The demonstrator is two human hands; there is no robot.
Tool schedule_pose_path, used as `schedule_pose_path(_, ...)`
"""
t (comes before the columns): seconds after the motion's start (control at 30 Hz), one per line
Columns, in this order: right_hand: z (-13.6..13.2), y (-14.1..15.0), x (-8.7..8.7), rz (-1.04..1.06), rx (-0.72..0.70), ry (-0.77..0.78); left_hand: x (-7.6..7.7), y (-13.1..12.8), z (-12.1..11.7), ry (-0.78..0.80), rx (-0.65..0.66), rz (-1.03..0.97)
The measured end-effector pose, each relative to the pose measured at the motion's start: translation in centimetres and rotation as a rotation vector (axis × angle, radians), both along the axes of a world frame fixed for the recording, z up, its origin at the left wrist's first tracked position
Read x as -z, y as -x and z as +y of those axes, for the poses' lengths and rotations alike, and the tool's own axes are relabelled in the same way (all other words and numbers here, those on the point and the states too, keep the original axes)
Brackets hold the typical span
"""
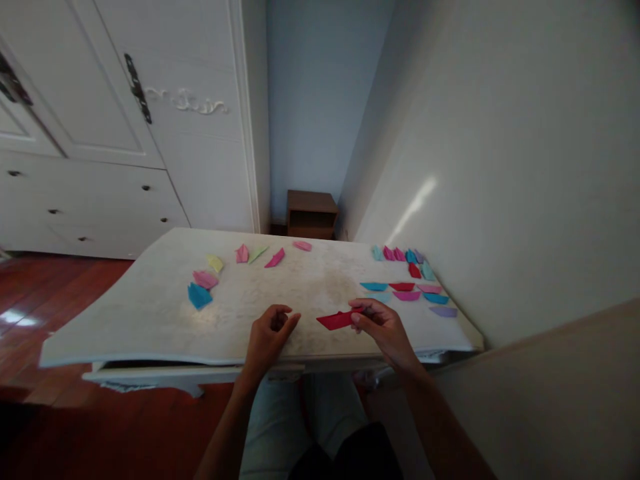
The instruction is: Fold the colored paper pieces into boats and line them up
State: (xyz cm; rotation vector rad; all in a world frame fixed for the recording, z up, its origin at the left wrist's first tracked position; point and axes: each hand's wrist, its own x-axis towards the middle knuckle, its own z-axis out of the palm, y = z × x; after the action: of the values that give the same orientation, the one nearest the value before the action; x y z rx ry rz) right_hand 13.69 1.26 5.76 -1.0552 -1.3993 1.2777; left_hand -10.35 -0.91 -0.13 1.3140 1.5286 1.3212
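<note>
A red folded paper boat [334, 321] is pinched at its right end between the thumb and fingers of my right hand [376, 323], just above the table. To the left of it, my left hand [271, 333] holds nothing; its fingers are loosely curled, with the thumb apart from them. Close beyond my right hand lie several flattened paper boats in rows, among them a blue one [374, 287], a red one [401, 287] and a magenta one [407, 296]. A pale blue boat [379, 297] is partly hidden behind my right hand.
The white table [150, 327] carries more folded papers along its far side and left, including a blue one [199, 296], a pink one [205, 279] and a yellow one [215, 263]. A wall [500, 200] borders the right. A white wardrobe [200, 167] and brown cabinet [313, 200] stand beyond.
</note>
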Motion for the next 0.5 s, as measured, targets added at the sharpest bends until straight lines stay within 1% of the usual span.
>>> schedule_pose_path(0.13,-1.5,-2.2,0.0,0.078,0.065,0.043,-0.1,0.2,0.1,0.031,0.003,-0.001)
schedule_pose_path(0.27,-2.2,-5.2,0.0,0.081,0.172,0.049,-0.5,0.1,0.2,0.024,0.024,0.084)
schedule_pose_path(0.4,-1.7,-8.9,0.9,0.041,0.254,0.053,-0.7,-0.1,0.2,0.045,0.022,0.169)
schedule_pose_path(0.5,-0.5,-12.1,1.9,-0.031,0.298,0.12,-0.7,-0.2,0.3,0.053,0.011,0.194)
